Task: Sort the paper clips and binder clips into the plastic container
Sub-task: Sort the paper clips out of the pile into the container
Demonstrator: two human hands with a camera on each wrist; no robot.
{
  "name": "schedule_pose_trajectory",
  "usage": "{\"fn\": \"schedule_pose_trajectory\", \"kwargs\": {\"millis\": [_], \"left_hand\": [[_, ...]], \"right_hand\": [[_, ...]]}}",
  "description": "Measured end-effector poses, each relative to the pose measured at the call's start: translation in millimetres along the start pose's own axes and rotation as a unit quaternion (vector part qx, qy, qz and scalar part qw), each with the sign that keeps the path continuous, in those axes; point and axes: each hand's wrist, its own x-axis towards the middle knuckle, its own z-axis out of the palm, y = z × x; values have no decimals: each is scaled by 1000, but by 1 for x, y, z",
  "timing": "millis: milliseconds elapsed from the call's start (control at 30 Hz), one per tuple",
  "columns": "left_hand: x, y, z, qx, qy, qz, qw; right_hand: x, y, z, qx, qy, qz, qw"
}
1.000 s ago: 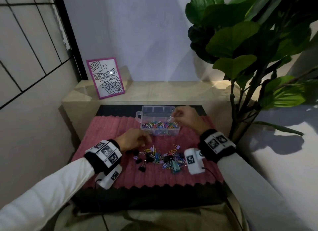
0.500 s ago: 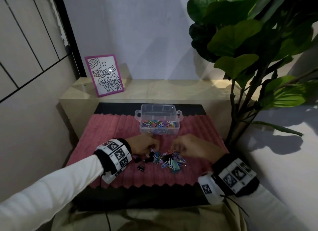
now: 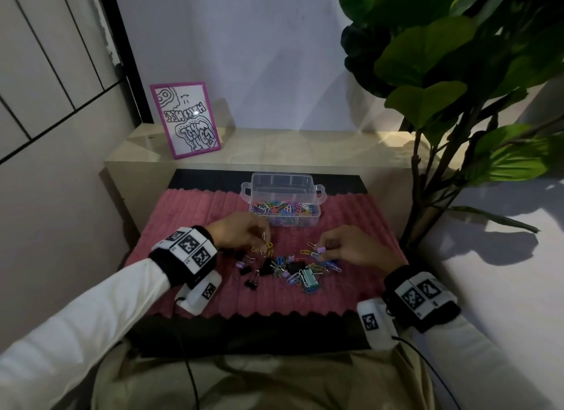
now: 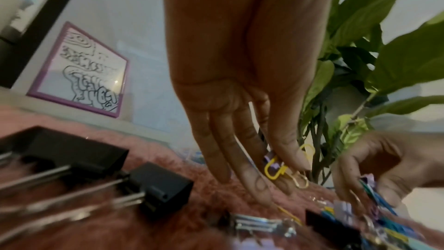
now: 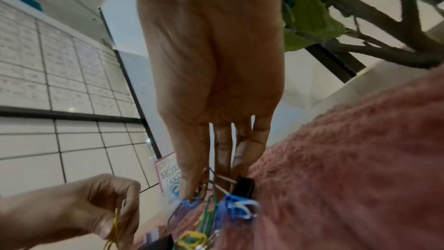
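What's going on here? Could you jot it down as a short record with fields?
Setting: pink ribbed mat in front of a low shelf
Container: clear plastic container at the mat's far side, its front compartment holding coloured paper clips
Loose pile: mixed paper clips and binder clips on the mat, between the hands
Left hand: pinches yellow paper clips
Right hand: fingertips down in the pile, pinching at clips; which one is unclear
Background: framed drawing, leafy plant
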Motion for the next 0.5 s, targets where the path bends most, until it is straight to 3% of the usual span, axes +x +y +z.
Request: {"fn": "schedule_pose_trajectory", "kwargs": {"millis": [133,333,500], "left_hand": [[-4,0,-1,-84,9,4,996],[-4,3,2,-188,30,9,982],[-1,2,3,-276,52,-5,960]], "right_hand": [[-1,8,0,113,-5,6,994],[-2,5,4,221,42,4,974],[-5,3,10,320,67,-10,945]]}}
